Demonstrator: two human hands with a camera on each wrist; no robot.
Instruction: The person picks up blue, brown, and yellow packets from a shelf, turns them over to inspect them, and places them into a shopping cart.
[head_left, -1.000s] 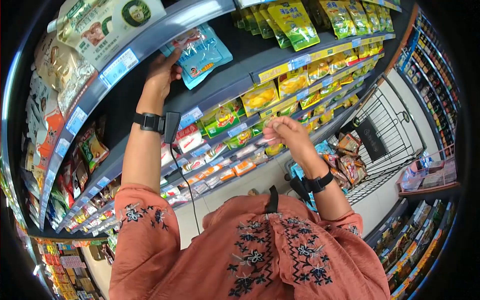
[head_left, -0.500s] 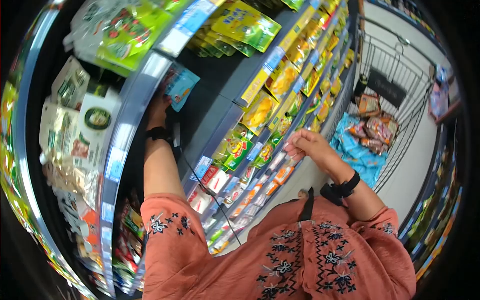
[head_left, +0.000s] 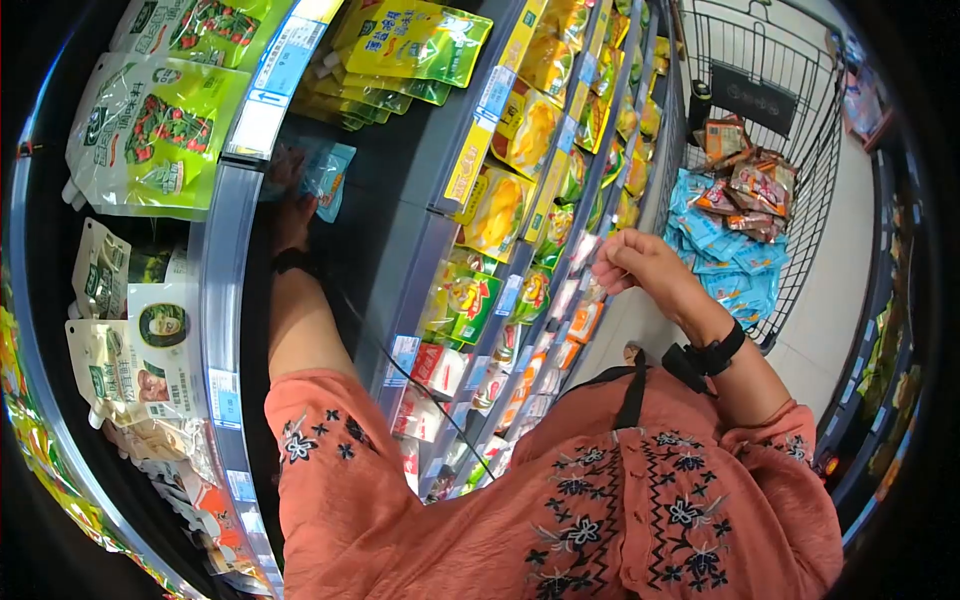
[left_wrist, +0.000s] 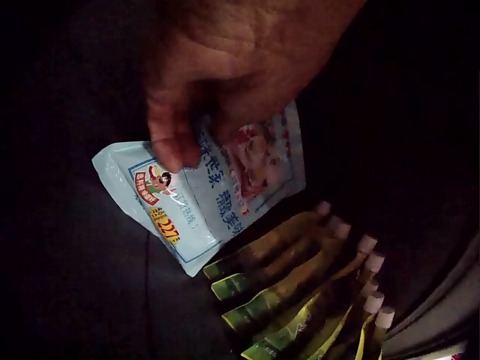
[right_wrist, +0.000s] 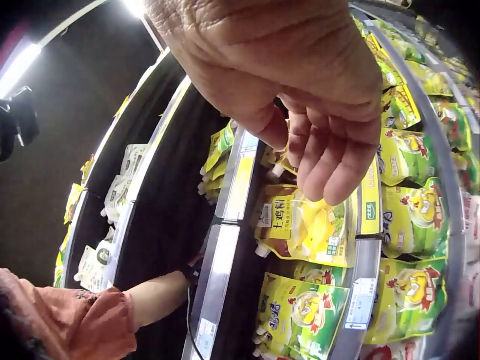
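Observation:
Deep on a dark shelf, my left hand (head_left: 290, 218) is at a light blue packet (head_left: 326, 180). The left wrist view gives it closer: the fingers of the left hand (left_wrist: 240, 71) bend over the packet (left_wrist: 176, 206) and grip its upper side, while its printed front faces the camera. Beside it stands a row of green-yellow pouches with white caps (left_wrist: 285, 289). My right hand (head_left: 648, 272) hangs in the air in front of the shelves, fingers loosely curled and holding nothing. In the right wrist view this hand (right_wrist: 289, 82) is before yellow pouches (right_wrist: 319, 229).
A wire cart (head_left: 825, 170) at the right holds light blue packets (head_left: 735, 275) and brown-red packets (head_left: 762, 188). Green and white pouches (head_left: 155, 135) fill the upper shelf at the left. The shelf's edge (head_left: 222, 270) runs beside my left forearm. A thin black cable crosses the lower shelves.
My left hand has moved left and deeper into the shelf with the light blue packet. The view has turned, bringing more of the cart into sight. The right hand remains loosely curled.

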